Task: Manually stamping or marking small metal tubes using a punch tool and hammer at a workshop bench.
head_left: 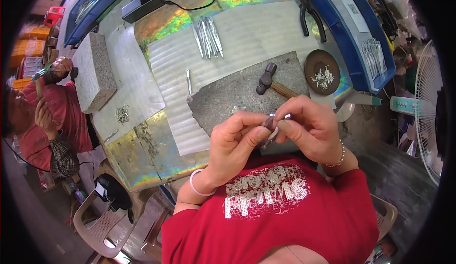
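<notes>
Both hands are raised in front of my chest, just above the near edge of a grey stone slab (218, 95). The fingers of my left hand (235, 138) are pinched together on a small shiny metal piece (271, 115). Close beside it, the thumb and fingertips of my right hand (311, 126) are closed on something small with a bright silver end; the fingers hide most of it. I cannot tell whether the two hands share one piece. On the slab lies a hammer (267, 78) with a dark head, its wooden handle running behind my right hand.
A brown dish (311, 60) of small metal bits sits right of the slab. Beyond are metal strips (207, 38), black-handled pliers (311, 19) and a blue tray (349, 40). A fan (430, 112) stands right. At left, a co-worker (61, 116) sits by a granite block (95, 71).
</notes>
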Demonstrator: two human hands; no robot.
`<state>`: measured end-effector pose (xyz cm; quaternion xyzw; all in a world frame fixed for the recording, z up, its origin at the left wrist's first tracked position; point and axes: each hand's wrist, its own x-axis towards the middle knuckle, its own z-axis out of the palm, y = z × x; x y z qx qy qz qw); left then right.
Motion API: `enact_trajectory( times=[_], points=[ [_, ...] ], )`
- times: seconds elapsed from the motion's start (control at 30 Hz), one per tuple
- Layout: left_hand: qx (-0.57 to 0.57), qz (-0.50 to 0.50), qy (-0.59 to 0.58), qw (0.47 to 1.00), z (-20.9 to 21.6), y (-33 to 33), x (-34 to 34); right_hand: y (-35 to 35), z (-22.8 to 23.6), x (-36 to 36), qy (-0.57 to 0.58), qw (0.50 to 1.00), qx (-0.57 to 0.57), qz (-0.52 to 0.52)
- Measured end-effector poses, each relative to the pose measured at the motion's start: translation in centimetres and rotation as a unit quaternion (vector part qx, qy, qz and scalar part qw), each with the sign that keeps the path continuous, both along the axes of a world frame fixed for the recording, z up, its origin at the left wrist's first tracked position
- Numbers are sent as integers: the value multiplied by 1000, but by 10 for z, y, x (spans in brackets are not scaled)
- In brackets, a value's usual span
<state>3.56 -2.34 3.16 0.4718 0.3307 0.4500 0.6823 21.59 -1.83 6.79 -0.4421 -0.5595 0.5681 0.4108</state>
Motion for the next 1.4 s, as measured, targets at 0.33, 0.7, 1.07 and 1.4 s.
enact_trajectory(
  times=[0.33, 0.7, 1.07, 1.4],
  points=[
    [57, 25, 81, 995, -5, -9, -1, -5, -2, -6, -115, 978, 171, -24],
    [49, -6, 105, 993, -1, -7, 0, -7, -6, -7, -105, 986, 128, -21],
    [-316, -141, -124, 930, -2, 15, 0, 9, -28, -1, 92, 984, -144, -44],
    [-391, -236, -248, 854, -26, 12, -8, 0, -33, -11, 158, 961, -218, -57]
  ],
)
